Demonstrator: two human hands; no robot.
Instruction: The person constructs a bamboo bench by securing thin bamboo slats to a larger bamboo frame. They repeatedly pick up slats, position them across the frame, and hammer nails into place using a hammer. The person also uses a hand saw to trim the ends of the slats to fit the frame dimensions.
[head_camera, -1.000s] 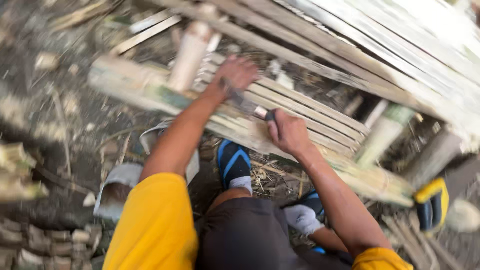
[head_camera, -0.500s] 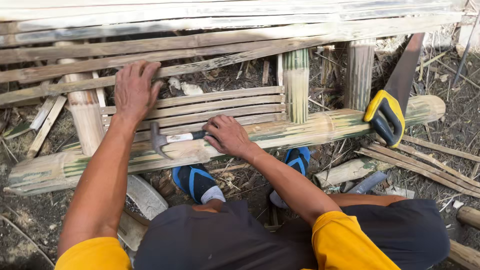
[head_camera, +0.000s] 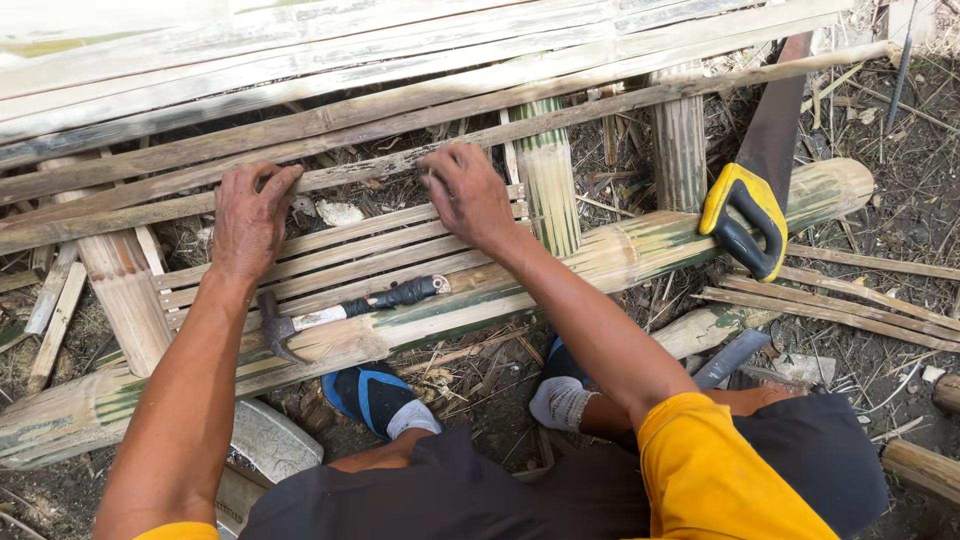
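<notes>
Left hand (head_camera: 250, 215) and right hand (head_camera: 468, 195) both empty, spread flat and pressed down on thin bamboo slats (head_camera: 340, 250), apparently steadying them on the thick bamboo pole (head_camera: 620, 255) beneath. Hammer (head_camera: 340, 313) laid loose along the pole between the forearms, within reach. Farther right, saw (head_camera: 745, 215) leaning across the pole's end.

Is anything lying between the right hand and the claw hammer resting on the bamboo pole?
Nothing visible does. The right hand rests on a bamboo slat above the hammer, which lies free on the thick pole. Only flat slats lie between them; the left hand is off to the side.
</notes>
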